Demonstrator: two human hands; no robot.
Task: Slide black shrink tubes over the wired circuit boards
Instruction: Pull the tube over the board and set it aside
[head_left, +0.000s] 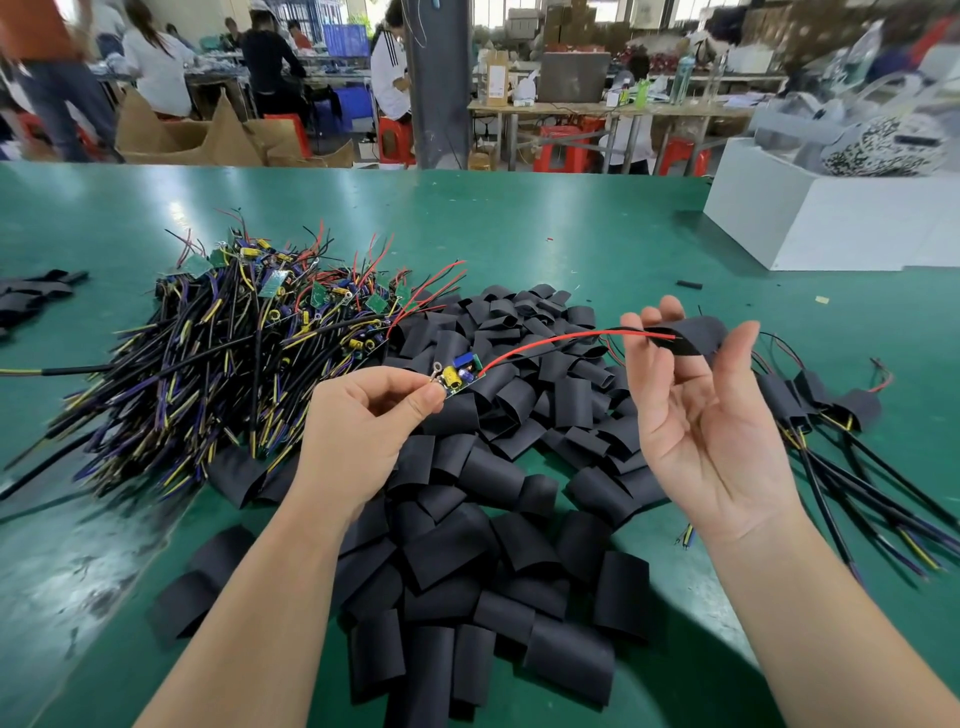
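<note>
My left hand (363, 415) pinches the near end of a small green circuit board (462, 373) with a yellow capacitor and a blue part, held above the tube pile. Its red wire (561, 340) and a black wire arc right into a black shrink tube (685, 335). My right hand (701, 410), palm up, holds that tube between the thumb and fingertips; the wire tips lie at the tube's mouth. A big heap of loose black shrink tubes (493, 519) covers the green table (571, 234) under both hands. A pile of wired boards (234, 353) lies at the left.
Boards with tubes on them (815, 400) lie at the right, cables trailing toward me. A white box (831, 218) stands at the far right. A few flat tubes (31, 296) sit at the left edge. People work at benches beyond the table.
</note>
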